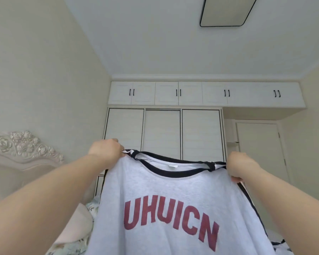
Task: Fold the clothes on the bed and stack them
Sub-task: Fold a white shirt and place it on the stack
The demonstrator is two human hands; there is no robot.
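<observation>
Right now your left hand [105,149] and right hand [240,166] each pinch a shoulder of the grey T-shirt [173,208], which hangs in the air before you, above the bed [85,242], print facing you. Keep both grips level and the neckline taut so the body hangs straight, then I'd lower it flat onto the bed before folding the sleeves in.

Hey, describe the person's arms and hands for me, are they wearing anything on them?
Both forearms are bare as far back as the view shows: no sleeves or cuffs. The left hand and right hand wear no gloves, and no watch, bracelet or band shows at either wrist. The fingers are mostly hidden behind the backs of the hands, so rings cannot be ruled out.
</observation>
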